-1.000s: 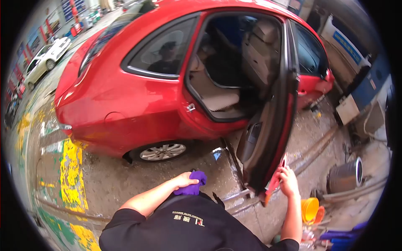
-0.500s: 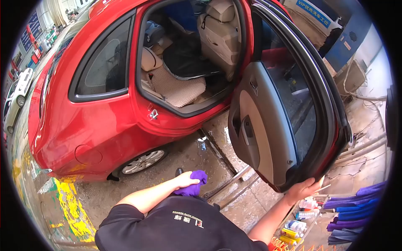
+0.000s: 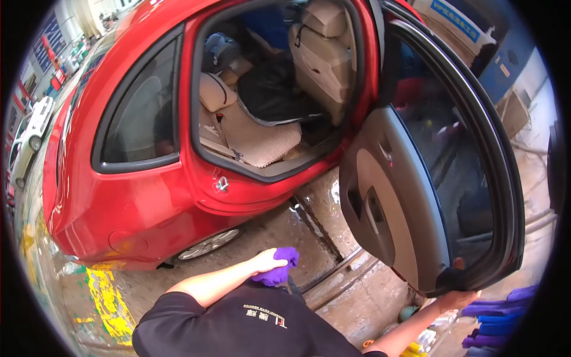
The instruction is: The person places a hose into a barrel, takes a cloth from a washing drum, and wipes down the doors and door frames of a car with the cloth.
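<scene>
A purple cloth (image 3: 278, 269) is bunched in my left hand (image 3: 266, 262), held in front of my chest. My right hand (image 3: 458, 300) is at the lower outer edge of the rear door (image 3: 398, 196), its fingers partly hidden behind the door. That door stands wide open on the red car (image 3: 137, 202), with its beige and grey inner panel facing me. Through the doorway a beige seat (image 3: 262, 137) with a woven cover shows, and a black item (image 3: 276, 92) lies beyond it.
Purple and blue cloths (image 3: 499, 318) hang at the lower right. A white car (image 3: 38, 122) is parked at the far left. Yellow paint (image 3: 110, 303) marks the floor behind the red car. A blue cabinet (image 3: 505, 68) stands at the upper right.
The rear door has swung wider, outward to the right, and my right hand has moved right with it. My view has turned toward the doorway. The cloth is still in my left hand.
</scene>
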